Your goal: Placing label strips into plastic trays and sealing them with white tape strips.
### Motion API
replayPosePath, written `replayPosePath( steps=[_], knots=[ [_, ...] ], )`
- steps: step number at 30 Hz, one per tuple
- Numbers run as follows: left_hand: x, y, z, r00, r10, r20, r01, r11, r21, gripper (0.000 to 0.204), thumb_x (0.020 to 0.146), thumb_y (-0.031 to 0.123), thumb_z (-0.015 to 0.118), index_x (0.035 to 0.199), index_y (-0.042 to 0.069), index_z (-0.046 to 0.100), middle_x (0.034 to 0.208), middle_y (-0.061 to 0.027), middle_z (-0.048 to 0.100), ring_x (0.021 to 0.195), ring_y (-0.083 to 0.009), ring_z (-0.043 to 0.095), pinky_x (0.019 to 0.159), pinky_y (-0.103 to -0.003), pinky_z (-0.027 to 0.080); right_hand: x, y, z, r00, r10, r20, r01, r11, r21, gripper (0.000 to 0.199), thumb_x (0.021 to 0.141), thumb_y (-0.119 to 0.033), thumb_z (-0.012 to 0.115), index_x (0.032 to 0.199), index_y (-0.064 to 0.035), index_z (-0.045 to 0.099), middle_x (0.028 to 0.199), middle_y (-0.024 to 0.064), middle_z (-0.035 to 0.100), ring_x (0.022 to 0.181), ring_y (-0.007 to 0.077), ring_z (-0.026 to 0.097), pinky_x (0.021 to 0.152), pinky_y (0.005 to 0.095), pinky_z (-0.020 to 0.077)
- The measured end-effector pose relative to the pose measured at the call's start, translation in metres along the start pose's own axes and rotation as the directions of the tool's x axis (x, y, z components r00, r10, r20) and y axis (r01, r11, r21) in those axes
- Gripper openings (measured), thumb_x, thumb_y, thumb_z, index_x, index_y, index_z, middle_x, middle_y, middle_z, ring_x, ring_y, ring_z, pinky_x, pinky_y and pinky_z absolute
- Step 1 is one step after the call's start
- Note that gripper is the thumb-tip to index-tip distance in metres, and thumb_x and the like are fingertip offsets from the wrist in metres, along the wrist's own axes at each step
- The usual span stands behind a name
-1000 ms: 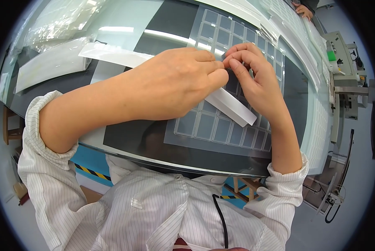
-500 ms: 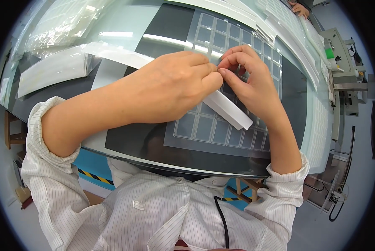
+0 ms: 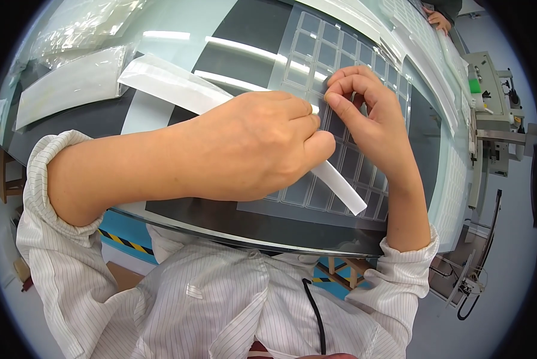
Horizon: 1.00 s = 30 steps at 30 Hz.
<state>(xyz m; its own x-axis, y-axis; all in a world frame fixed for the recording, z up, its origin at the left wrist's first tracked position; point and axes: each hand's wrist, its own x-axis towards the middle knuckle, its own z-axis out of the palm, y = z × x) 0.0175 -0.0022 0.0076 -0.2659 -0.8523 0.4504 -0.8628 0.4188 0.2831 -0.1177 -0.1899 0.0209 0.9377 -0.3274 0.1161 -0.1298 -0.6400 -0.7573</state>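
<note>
A long, flat white paper strip (image 3: pixel 340 186) is laid slantwise across the work surface, its long axis running from the upper left down to the lower right. Its upper-left end (image 3: pixel 160 81) points toward a clear plastic bag, and its lower-right end lies over a translucent grey sheet of square cells (image 3: pixel 334 48); the middle is hidden under the left hand (image 3: pixel 250 152). That hand is held knuckles-up with its fingers curled shut and the strip pinched between thumb and fingertips, the forearm reaching across from the left. The right hand (image 3: pixel 370 128) is set just beside it, fingers bent and closed in a pinch at the strip's edge, fingertips of the two hands almost touching. The grid sheet rests on a dark glossy tabletop (image 3: pixel 424 149) with a rounded edge. White flat packets in clear plastic (image 3: pixel 71 84) lie at the upper left. Another person's hand (image 3: pixel 439 21) is seen at the far top right.
</note>
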Motion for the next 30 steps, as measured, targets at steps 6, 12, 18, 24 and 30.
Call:
replayPosePath(
  steps=[6,12,18,24,30],
  knots=[
    [0.003,-0.005,0.008,0.983,0.067,-0.171,-0.055,0.996,0.075,0.015,0.074,0.009,0.065,0.078,0.002,0.052,0.071,-0.0117,0.060,0.074,-0.0260,0.063,0.071,-0.036,0.052,0.007,-0.006,-0.004,1.000,0.009,-0.009,-0.010,0.993,-0.118,0.007,0.087,-0.006,0.072,0.086,0.0000,0.068,0.100,0.0020,0.065,0.079,0.0084,0.054,0.068,0.0234,0.0431],
    [0.005,-0.006,0.010,0.982,0.054,-0.178,-0.046,0.998,0.049,0.013,0.076,0.008,0.064,0.079,0.003,0.053,0.072,-0.0116,0.061,0.074,-0.0266,0.063,0.071,-0.037,0.052,0.009,-0.010,-0.004,0.997,0.079,-0.008,-0.079,0.982,-0.170,0.008,0.087,-0.006,0.073,0.087,0.0011,0.069,0.099,0.0014,0.065,0.078,0.0072,0.054,0.067,0.0226,0.0429],
    [0.004,-0.007,0.011,0.986,0.055,-0.159,-0.049,0.998,0.045,0.012,0.076,0.008,0.064,0.080,0.003,0.054,0.072,-0.0115,0.061,0.074,-0.0268,0.063,0.071,-0.037,0.052,0.007,-0.001,-0.010,0.999,0.045,0.020,-0.045,0.999,0.007,0.009,0.087,-0.007,0.076,0.090,0.0006,0.070,0.096,0.0009,0.065,0.075,0.0069,0.052,0.069,0.0225,0.0428],
    [0.004,-0.005,0.007,0.998,0.006,-0.065,-0.006,1.000,-0.005,0.014,0.080,0.005,0.064,0.090,-0.003,0.058,0.102,-0.0208,0.071,0.101,-0.0363,0.069,0.088,-0.042,0.057,0.008,-0.009,-0.001,0.998,0.050,-0.031,-0.055,0.979,-0.197,0.009,0.087,-0.006,0.075,0.090,0.0010,0.070,0.096,0.0006,0.066,0.077,0.0070,0.053,0.068,0.0223,0.0435],
    [0.005,-0.006,0.009,0.998,0.004,-0.062,-0.005,1.000,-0.011,0.015,0.081,0.005,0.064,0.091,-0.003,0.058,0.103,-0.0212,0.071,0.101,-0.0359,0.069,0.089,-0.041,0.057,0.002,0.002,-0.007,0.999,0.030,-0.016,-0.031,0.997,-0.067,0.008,0.092,-0.007,0.072,0.094,0.0002,0.070,0.101,-0.0001,0.063,0.076,0.0053,0.048,0.068,0.0204,0.0409]
  ],
)
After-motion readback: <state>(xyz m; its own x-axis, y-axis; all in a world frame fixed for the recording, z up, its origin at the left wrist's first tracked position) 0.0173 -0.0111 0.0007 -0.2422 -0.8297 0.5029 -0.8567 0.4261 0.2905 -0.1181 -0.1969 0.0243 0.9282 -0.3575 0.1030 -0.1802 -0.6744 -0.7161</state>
